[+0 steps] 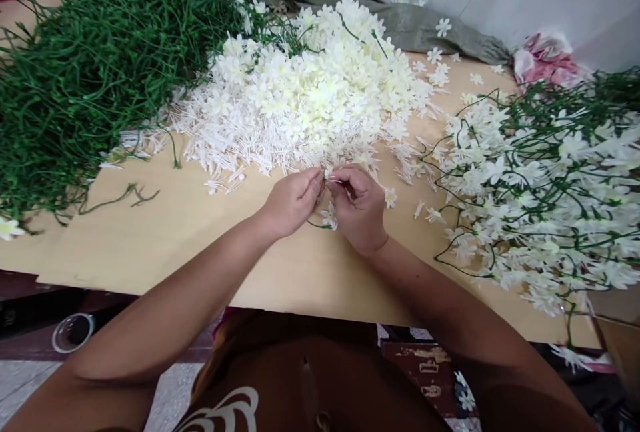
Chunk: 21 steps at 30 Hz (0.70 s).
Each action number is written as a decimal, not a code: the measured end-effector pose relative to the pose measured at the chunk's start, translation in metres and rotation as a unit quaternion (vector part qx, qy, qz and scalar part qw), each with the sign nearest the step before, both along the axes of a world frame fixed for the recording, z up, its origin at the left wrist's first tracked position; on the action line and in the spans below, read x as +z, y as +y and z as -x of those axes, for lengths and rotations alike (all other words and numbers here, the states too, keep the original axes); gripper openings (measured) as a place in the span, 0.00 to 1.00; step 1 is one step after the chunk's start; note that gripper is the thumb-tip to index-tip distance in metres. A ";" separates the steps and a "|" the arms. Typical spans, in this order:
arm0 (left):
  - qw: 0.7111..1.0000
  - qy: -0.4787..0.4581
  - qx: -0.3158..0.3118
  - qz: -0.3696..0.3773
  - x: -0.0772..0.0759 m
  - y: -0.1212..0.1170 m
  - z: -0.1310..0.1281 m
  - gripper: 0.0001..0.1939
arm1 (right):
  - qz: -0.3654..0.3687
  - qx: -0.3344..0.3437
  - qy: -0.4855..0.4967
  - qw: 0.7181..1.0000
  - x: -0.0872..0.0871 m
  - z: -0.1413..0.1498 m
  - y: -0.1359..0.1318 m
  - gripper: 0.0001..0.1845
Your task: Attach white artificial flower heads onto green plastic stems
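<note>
My left hand [293, 200] and my right hand [356, 205] meet over the middle of the wooden tabletop [165, 232], fingers pinched together. Between them is a thin green stem with small white flowers [329, 217]; a white flower piece sits at the fingertips of both hands. Just beyond my hands lies a big heap of loose white artificial flowers [310, 92]. To the left is a large pile of bare green plastic stems [95, 65]. On the right lies a pile of green stems with white flowers on them [550, 185].
A grey-green cloth [390, 12] lies at the back against a white tiled wall. A pink bag [545, 59] sits at the back right. Below the table's front edge at left is a round roll of tape [74, 332]. Loose flowers dot the table.
</note>
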<state>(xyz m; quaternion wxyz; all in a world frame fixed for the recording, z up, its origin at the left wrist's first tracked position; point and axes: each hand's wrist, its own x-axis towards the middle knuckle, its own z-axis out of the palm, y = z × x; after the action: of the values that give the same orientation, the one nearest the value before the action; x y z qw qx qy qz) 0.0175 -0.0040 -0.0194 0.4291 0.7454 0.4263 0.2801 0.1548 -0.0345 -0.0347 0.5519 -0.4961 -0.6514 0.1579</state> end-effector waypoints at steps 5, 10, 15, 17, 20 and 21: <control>1.000 -0.004 -0.022 0.012 0.000 0.001 0.002 0.14 | -0.022 0.019 -0.026 0.999 0.001 0.000 0.000 0.07; 0.996 -0.071 -0.046 0.022 0.006 0.008 0.003 0.16 | 0.024 0.062 -0.018 0.998 0.013 -0.013 0.008 0.03; 0.992 -0.116 0.042 -0.003 0.017 0.017 0.017 0.17 | 0.084 0.046 -0.004 0.995 0.028 -0.031 0.011 0.04; 0.982 -0.147 0.115 0.004 0.021 0.020 0.024 0.17 | 0.077 0.074 -0.084 0.991 0.030 -0.033 0.011 0.05; 0.967 -0.185 0.176 0.013 0.023 0.024 0.032 0.14 | 0.073 0.139 -0.283 0.946 0.025 -0.025 0.014 0.09; 0.965 -0.187 0.185 0.011 0.023 0.025 0.034 0.12 | 0.083 0.147 -0.340 0.925 0.023 -0.021 0.016 0.09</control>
<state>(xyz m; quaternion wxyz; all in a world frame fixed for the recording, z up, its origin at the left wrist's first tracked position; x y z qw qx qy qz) -0.0164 0.0211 0.0033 0.4501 0.5833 0.4715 0.4846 0.1755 -0.0186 -0.0114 0.2240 -0.4627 -0.8503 0.1128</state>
